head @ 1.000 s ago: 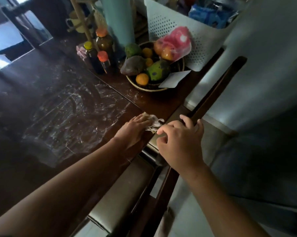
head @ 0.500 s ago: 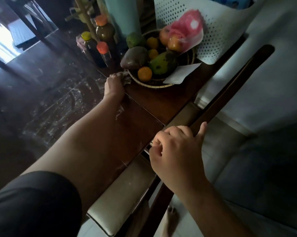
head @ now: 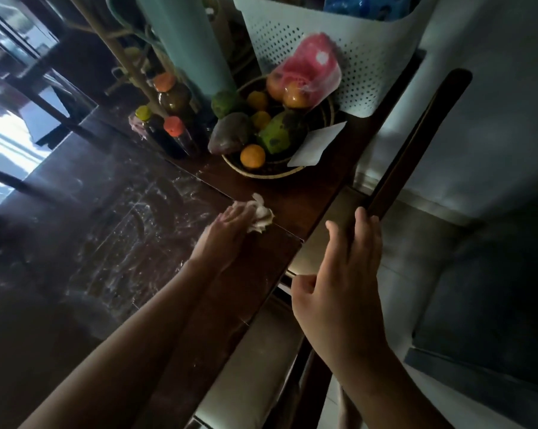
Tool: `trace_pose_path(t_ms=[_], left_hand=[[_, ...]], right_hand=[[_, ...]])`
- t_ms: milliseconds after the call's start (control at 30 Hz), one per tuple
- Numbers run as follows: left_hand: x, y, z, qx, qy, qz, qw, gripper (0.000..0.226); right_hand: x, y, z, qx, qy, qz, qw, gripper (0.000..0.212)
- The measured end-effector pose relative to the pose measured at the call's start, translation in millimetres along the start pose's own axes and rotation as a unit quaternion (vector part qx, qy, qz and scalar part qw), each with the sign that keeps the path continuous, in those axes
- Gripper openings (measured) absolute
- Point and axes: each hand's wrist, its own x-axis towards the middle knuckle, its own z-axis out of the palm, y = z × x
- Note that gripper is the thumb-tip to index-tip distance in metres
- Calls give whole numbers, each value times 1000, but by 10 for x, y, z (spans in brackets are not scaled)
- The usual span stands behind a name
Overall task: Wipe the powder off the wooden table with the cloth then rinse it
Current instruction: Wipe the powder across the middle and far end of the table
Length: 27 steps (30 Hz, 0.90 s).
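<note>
We look down on a dark wooden table (head: 277, 193) in a dim room, daylight reflecting on its far left side. Smeared white powder (head: 131, 230) streaks the middle of the top. Bottles (head: 171, 131), a fruit bowl (head: 261, 174) and a white perforated basket (head: 354, 66) stand along the far edge. Our left hand (head: 227, 230) lies flat with straight fingers pressing the crumpled white cloth (head: 261, 216) on the table, near the bowl. Our right hand (head: 342, 274) hangs loose, holding nothing, by the chair back (head: 416, 144).
</note>
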Motion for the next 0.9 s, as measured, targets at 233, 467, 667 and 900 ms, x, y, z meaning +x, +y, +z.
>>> trace_pose_path(t_ms=[233,467,667,900], left_hand=[[980,-740,-380,37,96,-256,961,32],[1168,-577,-247,36,76,-231,969,35],[565,-155,-3,47,29,-93,994,56],[243,250,133,-9,9,18,1000,50]], right_hand=[[1,-8,44,-80,4,29,996,86],[21,-34,32,-112,-18,53,992,94],[38,-77,-12,-122,-29,66,990,91],[74,-149,-55,-95,-46,73,992,91]])
